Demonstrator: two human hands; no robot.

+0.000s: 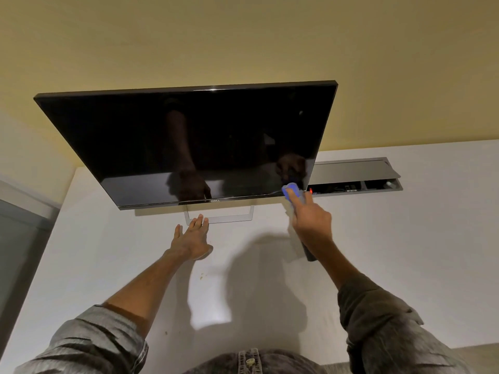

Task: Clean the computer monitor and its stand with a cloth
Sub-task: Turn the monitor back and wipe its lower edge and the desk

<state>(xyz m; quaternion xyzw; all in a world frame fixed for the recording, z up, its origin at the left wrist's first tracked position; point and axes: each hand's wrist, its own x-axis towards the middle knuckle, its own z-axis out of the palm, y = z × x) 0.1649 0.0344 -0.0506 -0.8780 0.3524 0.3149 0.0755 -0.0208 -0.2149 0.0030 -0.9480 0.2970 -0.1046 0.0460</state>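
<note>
— At the screen's lower right corner, a blue cloth (293, 193) is pressed to the monitor (189, 141) by the right hand (310, 220), fingers curled round it.

— And the stand (220, 215)?

— No wiping of it is shown; it is judged still to be done. The left hand (193, 238) is laid flat, fingers straight, on the counter (405, 252), fingertips perhaps touching the stand.

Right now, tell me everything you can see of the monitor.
The monitor is a wide, thin-bezelled flat panel, switched off, its glossy black screen reflecting both arms. A Dell logo sits mid bottom bezel. It stands on a silver open-frame stand on the white desk. The right hand presses a blue cloth to its lower right corner.
</note>
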